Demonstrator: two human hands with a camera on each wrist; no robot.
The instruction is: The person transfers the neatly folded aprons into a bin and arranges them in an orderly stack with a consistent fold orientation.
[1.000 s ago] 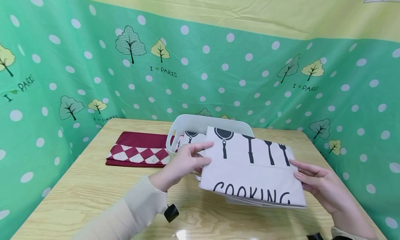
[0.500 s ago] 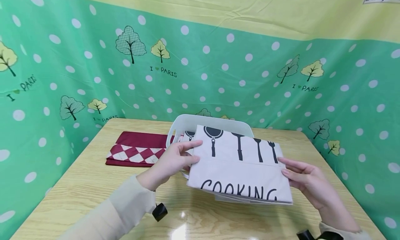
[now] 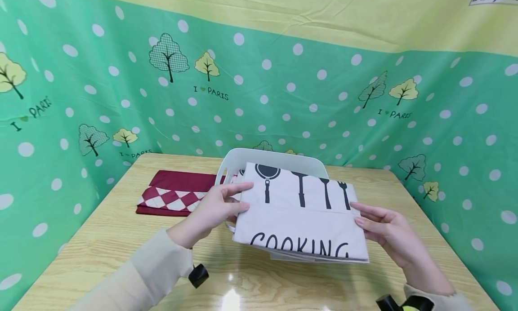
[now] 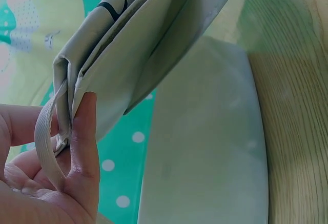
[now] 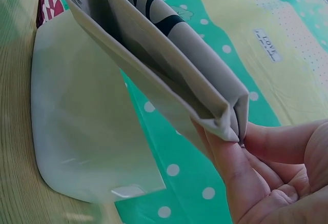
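In the head view a folded white apron [image 3: 301,219], printed with black kitchen utensils and the word COOKING, is held tilted in front of a white plastic basket [image 3: 279,156]. My left hand [image 3: 208,212] pinches its left edge between thumb and fingers. At the opposite edge my right hand [image 3: 394,234] pinches the folded layers. The left wrist view shows a cloth strap [image 4: 46,142] looping out of the fold by the left hand. Several layers of the apron [image 5: 169,65] gape in the right wrist view. The apron hides most of the basket's inside.
A folded dark red cloth [image 3: 182,180] with a red and white diamond band lies left of the basket on the wooden table [image 3: 101,239]. A green dotted curtain [image 3: 283,99] hangs behind and along both sides.
Both hands have carried the apron a little to the left, in front of the basket, with the grip kept. Basket and red cloth have stayed in place.
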